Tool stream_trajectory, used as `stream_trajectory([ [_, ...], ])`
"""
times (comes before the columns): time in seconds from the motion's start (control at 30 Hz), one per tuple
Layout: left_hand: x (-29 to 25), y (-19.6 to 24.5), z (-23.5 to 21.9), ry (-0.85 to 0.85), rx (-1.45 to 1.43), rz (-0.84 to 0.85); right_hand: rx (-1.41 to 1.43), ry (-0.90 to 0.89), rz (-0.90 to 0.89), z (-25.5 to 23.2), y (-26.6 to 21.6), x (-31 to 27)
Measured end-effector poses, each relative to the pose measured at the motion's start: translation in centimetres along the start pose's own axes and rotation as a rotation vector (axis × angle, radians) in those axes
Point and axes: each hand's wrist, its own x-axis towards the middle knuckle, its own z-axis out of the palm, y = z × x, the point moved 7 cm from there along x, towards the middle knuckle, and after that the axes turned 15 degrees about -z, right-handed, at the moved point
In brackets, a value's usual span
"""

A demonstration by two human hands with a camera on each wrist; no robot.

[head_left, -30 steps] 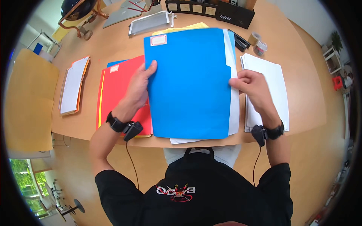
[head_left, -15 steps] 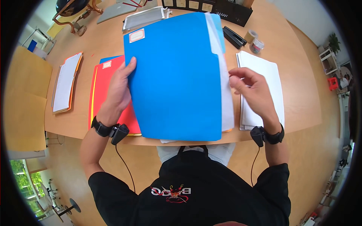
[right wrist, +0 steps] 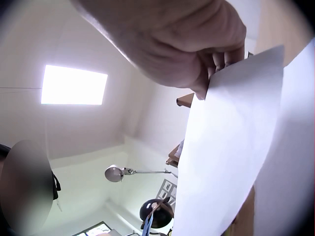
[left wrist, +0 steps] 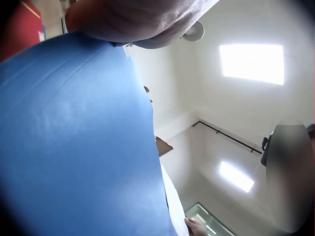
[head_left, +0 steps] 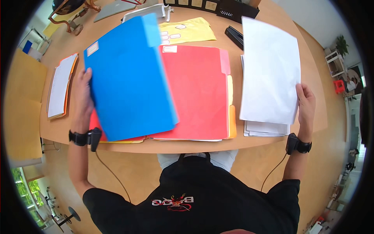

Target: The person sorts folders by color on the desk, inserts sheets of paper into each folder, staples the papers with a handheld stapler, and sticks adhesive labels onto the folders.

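The left hand (head_left: 83, 95) grips the left edge of a blue folder (head_left: 130, 82), raised and tilted over the red folders at left; its surface fills much of the left wrist view. At the right, the right hand (head_left: 306, 105) pinches the outer edge of a white sheet (head_left: 269, 72), lifted above the white paper stack (head_left: 267, 128). In the right wrist view the fingertips and thumb of the right hand (right wrist: 197, 49) hold the paper (right wrist: 226, 132) by its edge. A red folder (head_left: 196, 93) lies at the middle, with yellow and orange tabs showing along its right side.
A yellow item (head_left: 189, 30) with labels lies behind the red folder, a black stapler (head_left: 234, 37) to its right. Papers with orange edges (head_left: 62, 85) sit at far left. Along the back stand a white tray (head_left: 146, 12), a black organizer (head_left: 237, 11) and a globe stand (head_left: 76, 28).
The blue folder has moved left with the left hand, uncovering the red folder and yellow item. The right hand has left the folder's side, moved right and lifted a white sheet.
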Motion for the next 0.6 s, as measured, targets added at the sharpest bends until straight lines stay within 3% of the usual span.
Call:
stream_trajectory([
  [0.07,-0.2,0.1,-2.8,0.128,0.094,-0.005,-0.064,-0.014,0.083,-3.2,3.5,-0.6],
  [0.2,2.4,-3.2,-8.6,0.069,0.157,-0.199,-0.191,-0.133,0.246,-5.3,7.7,-3.0],
  [0.3,3.7,-4.7,-10.0,0.090,0.245,-0.194,-0.308,-0.221,0.300,-5.7,9.3,-3.5],
  [0.33,3.8,-4.9,-10.1,0.106,0.286,-0.140,-0.303,-0.221,0.303,-5.4,9.6,-3.8],
  [0.37,4.0,-5.4,-10.2,0.108,0.290,-0.139,-0.490,-0.199,0.182,-5.6,9.1,-3.5],
  [0.4,4.2,-5.5,-10.7,0.236,0.422,-0.126,-0.677,-0.175,0.056,-5.5,8.4,-3.1],
  [0.43,3.6,-4.8,-10.1,0.364,0.554,-0.113,-0.676,-0.176,0.056,-4.8,7.4,-3.0],
  [0.5,2.5,-3.4,-7.4,0.406,0.578,-0.093,-0.712,-0.160,-0.112,-2.3,3.9,-2.4],
  [0.53,2.5,-2.4,-5.1,0.276,0.550,-0.016,-0.713,-0.161,-0.111,-1.0,3.1,-2.3],
  [0.6,2.3,-1.2,-0.3,0.029,0.531,0.043,-0.170,-0.346,-0.067,4.0,2.1,-2.7],
])
